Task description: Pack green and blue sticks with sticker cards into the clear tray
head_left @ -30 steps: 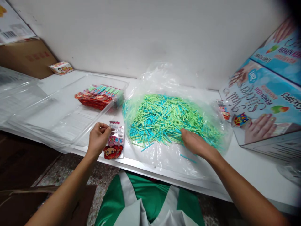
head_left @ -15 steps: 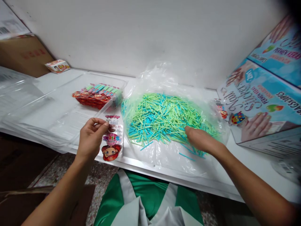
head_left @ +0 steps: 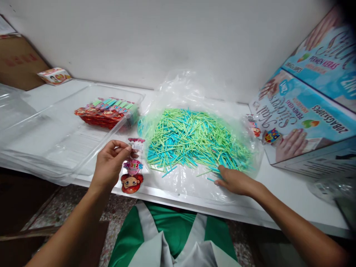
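Note:
Pinched between the thumb and fingers of my left hand (head_left: 113, 159) is a small clear packet (head_left: 132, 181) printed with a red-haired cartoon figure. A heap of thin green and blue sticks (head_left: 191, 137) lies on a clear plastic bag (head_left: 183, 185) in the middle. At the heap's front right edge, my right hand (head_left: 233, 180) has its fingers closed around some blue sticks (head_left: 213, 169). Left of the heap, filled packets (head_left: 102, 113) stand in rows inside a clear plastic tray (head_left: 55, 142).
Large blue printed boxes (head_left: 306, 118) stand at the right. A cardboard box (head_left: 19, 63) and a small printed box (head_left: 55, 76) are at the back left. A round sticker (head_left: 272, 136) and another small packet (head_left: 253, 126) lie beside the blue boxes.
My right hand has drawn back from inside the heap to its front edge, and blue sticks now show at its fingertips. My left hand still holds the packet. The view has shifted slightly right.

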{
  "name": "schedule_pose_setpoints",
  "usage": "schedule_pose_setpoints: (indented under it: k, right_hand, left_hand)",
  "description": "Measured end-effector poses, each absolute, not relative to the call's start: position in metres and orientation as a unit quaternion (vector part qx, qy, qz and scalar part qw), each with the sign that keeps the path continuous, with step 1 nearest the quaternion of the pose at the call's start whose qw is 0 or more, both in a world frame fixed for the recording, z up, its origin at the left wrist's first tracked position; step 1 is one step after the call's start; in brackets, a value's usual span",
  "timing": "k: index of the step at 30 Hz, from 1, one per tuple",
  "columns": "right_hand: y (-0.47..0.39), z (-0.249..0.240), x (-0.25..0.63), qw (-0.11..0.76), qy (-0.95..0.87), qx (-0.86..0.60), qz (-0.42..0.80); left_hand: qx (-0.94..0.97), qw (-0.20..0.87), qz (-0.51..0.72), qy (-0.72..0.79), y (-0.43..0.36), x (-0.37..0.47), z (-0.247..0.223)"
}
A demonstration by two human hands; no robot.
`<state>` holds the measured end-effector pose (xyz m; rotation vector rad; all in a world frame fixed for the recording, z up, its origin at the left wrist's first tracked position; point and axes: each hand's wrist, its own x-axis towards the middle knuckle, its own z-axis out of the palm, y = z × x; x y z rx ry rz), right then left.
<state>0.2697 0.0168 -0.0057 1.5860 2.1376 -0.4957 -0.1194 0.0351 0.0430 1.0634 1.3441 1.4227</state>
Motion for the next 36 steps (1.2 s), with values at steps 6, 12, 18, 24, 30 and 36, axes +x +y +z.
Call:
schedule_pose_setpoints:
  k: [6,12,18,24,30,36]
  right_hand:
    - [0.027,-0.011,0.252,0.238,0.785,0.555,-0.136]
    - [0.038,-0.004,0.261,0.216,0.803,0.545,-0.107]
    - [0.050,0.001,0.274,-0.037,0.786,0.597,-0.157]
    - [0.039,-0.002,0.275,-0.084,0.743,0.632,-0.206]
    - [0.008,-0.007,0.265,0.143,0.844,0.485,-0.180]
    - [0.024,-0.011,0.236,0.171,0.884,0.424,-0.094]
  left_hand:
    - [0.433,0.452,0.571,0.532,0.037,-0.111,0.043]
    - [0.438,0.445,0.568,0.535,0.033,-0.114,0.046]
    - [0.427,0.456,0.570,0.533,0.036,-0.114,0.044]
    - [0.427,0.467,0.567,0.527,0.035,-0.107,0.049]
    - [0.417,0.488,0.564,0.519,0.033,-0.107,0.049]
    - [0.430,0.487,0.558,0.516,0.032,-0.100,0.050]
